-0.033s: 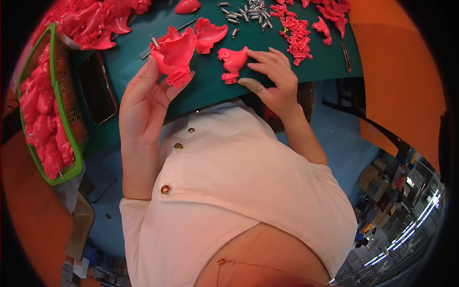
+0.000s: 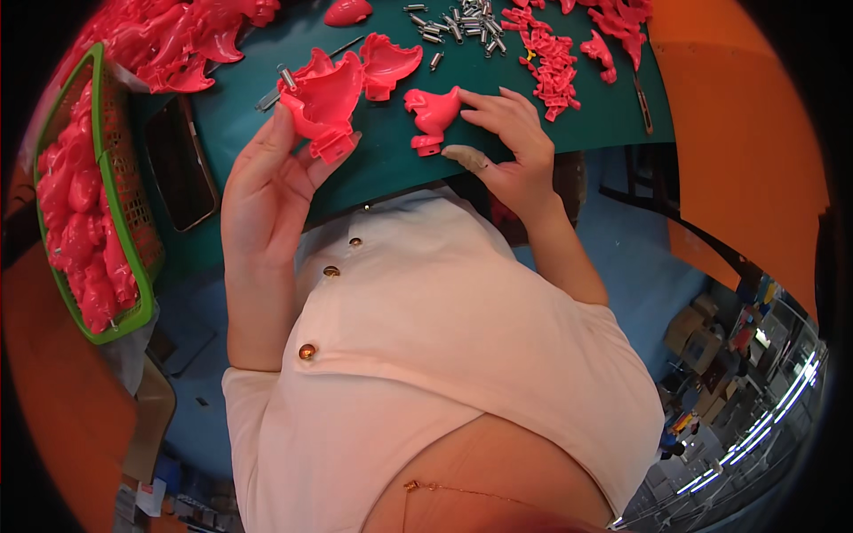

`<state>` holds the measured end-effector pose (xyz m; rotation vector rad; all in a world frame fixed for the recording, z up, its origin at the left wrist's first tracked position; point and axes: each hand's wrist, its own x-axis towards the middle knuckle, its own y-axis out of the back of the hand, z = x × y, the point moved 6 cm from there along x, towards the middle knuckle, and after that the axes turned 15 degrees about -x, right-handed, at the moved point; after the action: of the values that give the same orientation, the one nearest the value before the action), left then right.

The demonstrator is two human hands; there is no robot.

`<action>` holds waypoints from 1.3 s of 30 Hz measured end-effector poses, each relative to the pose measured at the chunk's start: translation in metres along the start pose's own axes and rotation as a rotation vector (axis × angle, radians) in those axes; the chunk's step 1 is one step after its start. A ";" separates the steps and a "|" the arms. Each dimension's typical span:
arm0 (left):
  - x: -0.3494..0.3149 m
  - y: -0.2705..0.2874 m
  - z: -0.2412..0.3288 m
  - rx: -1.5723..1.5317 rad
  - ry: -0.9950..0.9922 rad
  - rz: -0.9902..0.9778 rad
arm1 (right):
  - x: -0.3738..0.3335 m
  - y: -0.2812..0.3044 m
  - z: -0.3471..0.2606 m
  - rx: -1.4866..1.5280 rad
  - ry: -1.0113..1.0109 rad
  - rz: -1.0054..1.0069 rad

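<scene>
My left hand (image 2: 271,191) holds a hollow pink plastic shell half (image 2: 330,98) between thumb and fingers, its open side facing up. A small metal spring (image 2: 287,78) sits at the shell's upper left edge. My right hand (image 2: 511,147) has its fingertips and a thumb with a pale covering at the right side of a small pink animal-shaped plastic piece (image 2: 434,114). That piece stands just right of the shell, its short base toward me. Behind them, another pink shell half (image 2: 389,64) lies on the green tabletop (image 2: 382,160).
A green basket (image 2: 105,160) full of pink parts stands at the left, beside a dark phone (image 2: 180,164). Loose springs (image 2: 471,25) and small pink parts (image 2: 553,71) lie at the back. Pink shells (image 2: 169,40) are heaped back left; a thin tool (image 2: 641,102) lies at right.
</scene>
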<state>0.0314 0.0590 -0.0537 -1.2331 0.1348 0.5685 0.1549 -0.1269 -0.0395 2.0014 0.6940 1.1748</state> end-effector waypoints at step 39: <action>-0.006 -0.042 -0.010 0.221 -0.001 -0.105 | 0.066 0.013 -0.031 0.931 0.100 0.062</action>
<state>0.0485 0.0395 -0.0193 -1.0194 0.1278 0.4500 0.1574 -0.0769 0.0153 2.7233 1.4261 1.0862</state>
